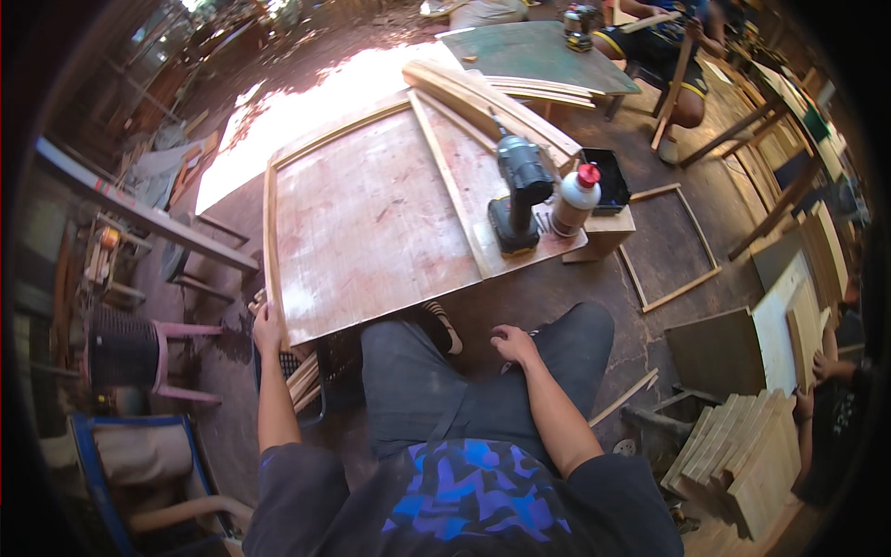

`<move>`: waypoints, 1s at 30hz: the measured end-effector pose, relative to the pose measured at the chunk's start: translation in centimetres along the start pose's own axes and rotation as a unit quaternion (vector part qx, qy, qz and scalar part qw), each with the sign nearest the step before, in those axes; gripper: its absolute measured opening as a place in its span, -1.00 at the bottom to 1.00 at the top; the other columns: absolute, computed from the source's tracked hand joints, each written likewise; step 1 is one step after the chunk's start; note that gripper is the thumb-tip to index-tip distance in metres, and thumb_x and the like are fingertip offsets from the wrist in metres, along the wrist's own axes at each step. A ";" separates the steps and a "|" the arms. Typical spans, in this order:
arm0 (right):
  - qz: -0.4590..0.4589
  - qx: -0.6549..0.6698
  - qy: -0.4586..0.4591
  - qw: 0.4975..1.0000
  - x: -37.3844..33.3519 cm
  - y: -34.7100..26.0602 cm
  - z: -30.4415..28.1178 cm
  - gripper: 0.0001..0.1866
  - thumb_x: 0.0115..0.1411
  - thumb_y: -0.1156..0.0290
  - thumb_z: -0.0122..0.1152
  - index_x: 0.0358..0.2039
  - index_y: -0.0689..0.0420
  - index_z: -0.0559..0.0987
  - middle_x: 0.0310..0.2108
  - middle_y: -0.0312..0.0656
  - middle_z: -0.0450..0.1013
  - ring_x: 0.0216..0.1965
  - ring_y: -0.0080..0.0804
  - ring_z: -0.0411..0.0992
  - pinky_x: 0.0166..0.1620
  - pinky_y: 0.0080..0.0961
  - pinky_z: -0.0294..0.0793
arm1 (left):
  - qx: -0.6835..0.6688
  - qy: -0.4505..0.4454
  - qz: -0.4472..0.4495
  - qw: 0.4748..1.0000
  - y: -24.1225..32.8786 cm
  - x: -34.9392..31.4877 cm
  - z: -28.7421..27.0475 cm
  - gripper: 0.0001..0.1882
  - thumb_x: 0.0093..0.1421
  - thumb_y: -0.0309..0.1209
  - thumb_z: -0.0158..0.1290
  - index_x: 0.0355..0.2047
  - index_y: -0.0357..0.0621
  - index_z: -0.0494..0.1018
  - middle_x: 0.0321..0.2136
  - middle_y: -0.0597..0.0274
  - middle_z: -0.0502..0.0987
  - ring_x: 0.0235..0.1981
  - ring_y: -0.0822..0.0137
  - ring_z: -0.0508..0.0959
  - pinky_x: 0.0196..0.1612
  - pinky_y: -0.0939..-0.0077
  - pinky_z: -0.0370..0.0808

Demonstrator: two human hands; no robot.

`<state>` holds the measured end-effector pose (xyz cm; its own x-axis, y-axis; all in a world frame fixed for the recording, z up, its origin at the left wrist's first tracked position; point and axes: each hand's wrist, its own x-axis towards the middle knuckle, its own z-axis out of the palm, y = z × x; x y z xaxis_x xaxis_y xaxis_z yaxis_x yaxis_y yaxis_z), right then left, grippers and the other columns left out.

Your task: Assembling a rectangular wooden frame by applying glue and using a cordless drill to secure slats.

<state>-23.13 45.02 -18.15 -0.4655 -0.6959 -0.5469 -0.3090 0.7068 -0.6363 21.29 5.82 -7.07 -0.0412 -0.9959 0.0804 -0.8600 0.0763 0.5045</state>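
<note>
My left hand (266, 325) is beside the near left corner of a flat wooden panel (362, 218). Its fingers are curled, and what they hold, if anything, is too small to make out. Thin wooden strips (271, 223) line the panel's left and far edges, and another strip (447, 186) crosses it. Above the inner side of my right thigh, my right hand (515, 345) hangs loosely with its fingers apart and nothing in them. On the panel's right part stand a cordless drill (522, 181), bit upward, and a white bottle with a red cap (575, 198).
Long boards (492, 107) lie across the panel's far right. A black bin (608, 181) sits behind the bottle. On the floor are a rectangular wooden frame (682, 297) and a pink-legged stool (167, 357). Stacked boards (733, 446) and co-workers are at the right.
</note>
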 end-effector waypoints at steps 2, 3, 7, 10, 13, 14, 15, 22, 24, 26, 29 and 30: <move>0.013 0.029 0.002 0.999 0.0 0.0 -0.1 -0.49 0.11 0.14 0.21 0.07 0.04 0.62 -0.02 0.00 0.59 0.04 -0.09 0.55 0.13 -0.29 0.49 | -0.006 0.012 -0.012 1.000 0.5 -0.4 -0.1 -0.44 0.35 0.05 -0.06 0.06 -0.14 0.54 -0.04 -0.12 0.61 0.04 -0.06 0.57 0.08 0.20 0.45; 0.002 0.041 0.012 0.999 0.0 0.1 -0.2 -0.52 0.14 0.15 0.18 0.08 -0.04 0.62 -0.02 -0.03 0.59 0.06 -0.07 0.53 0.14 -0.25 0.48 | -0.017 0.015 -0.012 1.000 0.7 -0.5 -0.1 -0.44 0.35 0.06 -0.06 0.07 -0.13 0.54 -0.04 -0.11 0.61 0.04 -0.06 0.57 0.09 0.20 0.45; -0.025 0.125 0.103 0.987 0.1 0.4 -0.4 -0.63 0.14 0.23 0.23 -0.06 0.06 0.68 -0.24 -0.04 0.64 -0.17 -0.20 0.61 -0.04 -0.34 0.55 | -0.008 0.020 -0.029 0.999 1.0 -0.6 -0.3 -0.43 0.33 0.09 -0.06 0.08 -0.08 0.54 -0.03 -0.07 0.61 0.05 -0.05 0.57 0.10 0.19 0.44; 0.000 0.202 0.149 0.968 0.6 0.8 -0.6 -0.66 0.14 0.28 0.25 -0.08 0.11 0.69 -0.38 -0.15 0.63 -0.32 -0.36 0.58 -0.16 -0.41 0.54 | -0.029 0.012 -0.035 0.999 0.7 -0.6 -0.3 -0.43 0.33 0.11 -0.07 0.09 -0.06 0.53 -0.02 -0.07 0.60 0.06 -0.07 0.56 0.10 0.17 0.44; -0.037 0.262 0.186 0.946 1.1 1.2 -0.7 -0.74 0.21 0.42 0.22 -0.11 0.21 0.68 -0.42 -0.31 0.56 -0.41 -0.60 0.49 -0.34 -0.59 0.48 | -0.040 0.016 -0.017 0.999 0.4 -0.4 -0.1 -0.44 0.34 0.09 -0.08 0.08 -0.06 0.53 -0.04 -0.09 0.61 0.06 -0.08 0.56 0.10 0.17 0.44; -0.004 0.292 0.192 0.937 1.0 1.3 -0.8 -0.75 0.23 0.43 0.22 -0.12 0.22 0.67 -0.44 -0.33 0.55 -0.43 -0.61 0.47 -0.36 -0.61 0.47 | -0.033 0.020 -0.023 0.999 0.2 -0.4 0.0 -0.44 0.34 0.08 -0.08 0.08 -0.07 0.53 -0.04 -0.09 0.61 0.06 -0.08 0.56 0.10 0.16 0.44; -0.022 0.322 0.195 0.926 1.0 1.2 -0.8 -0.78 0.24 0.44 0.23 -0.14 0.22 0.67 -0.46 -0.36 0.53 -0.45 -0.63 0.44 -0.36 -0.63 0.44 | -0.031 0.019 -0.021 0.999 0.2 -0.3 0.1 -0.45 0.35 0.05 -0.07 0.10 -0.10 0.51 -0.04 -0.10 0.61 0.05 -0.07 0.57 0.10 0.18 0.44; -0.078 0.323 0.237 0.913 -0.1 -0.5 -1.3 -0.85 0.23 0.41 0.27 -0.26 0.19 0.69 -0.53 -0.41 0.49 -0.52 -0.71 0.37 -0.43 -0.66 0.37 | -0.117 -0.004 0.003 0.993 -0.4 0.1 0.5 -0.48 0.38 -0.07 -0.05 0.15 -0.20 0.46 0.01 -0.08 0.59 0.07 0.05 0.57 0.12 0.30 0.43; -0.091 0.313 0.248 0.912 -0.6 -1.2 -1.6 -0.85 0.24 0.40 0.27 -0.28 0.21 0.68 -0.55 -0.41 0.49 -0.53 -0.70 0.37 -0.43 -0.65 0.37 | -0.112 -0.011 0.006 0.994 -0.7 0.2 0.6 -0.49 0.39 -0.10 -0.05 0.15 -0.25 0.45 0.02 -0.04 0.59 0.07 0.11 0.56 0.12 0.34 0.41; -0.103 0.294 0.270 0.911 -0.9 -2.1 -1.9 -0.85 0.25 0.39 0.28 -0.30 0.20 0.68 -0.54 -0.40 0.49 -0.51 -0.70 0.38 -0.41 -0.65 0.38 | -0.186 -0.036 0.019 0.982 -1.1 0.4 0.8 -0.50 0.41 -0.13 -0.06 0.14 -0.27 0.45 0.02 -0.04 0.58 0.07 0.14 0.56 0.13 0.36 0.41; -0.122 0.267 0.285 0.912 -1.5 -3.4 -3.0 -0.81 0.28 0.37 0.25 -0.36 0.23 0.66 -0.53 -0.39 0.50 -0.46 -0.67 0.40 -0.35 -0.64 0.39 | -0.187 -0.032 0.013 0.982 -1.7 0.6 1.2 -0.51 0.41 -0.14 -0.06 0.13 -0.28 0.45 0.03 -0.05 0.58 0.07 0.13 0.55 0.14 0.35 0.40; -0.106 0.247 0.289 0.919 -1.7 -3.9 -3.3 -0.79 0.31 0.36 0.22 -0.39 0.24 0.64 -0.51 -0.38 0.51 -0.43 -0.65 0.41 -0.32 -0.63 0.40 | -0.200 -0.036 0.003 0.979 -1.8 0.6 1.3 -0.51 0.41 -0.14 -0.06 0.13 -0.29 0.46 0.05 -0.07 0.57 0.09 0.11 0.55 0.14 0.35 0.40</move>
<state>-23.89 43.84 -12.90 -0.8452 -0.5262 -0.0933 -0.0950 0.3198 -0.9427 22.18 4.99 -9.01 -0.0948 -0.9950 0.0305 -0.5923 0.0810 0.8016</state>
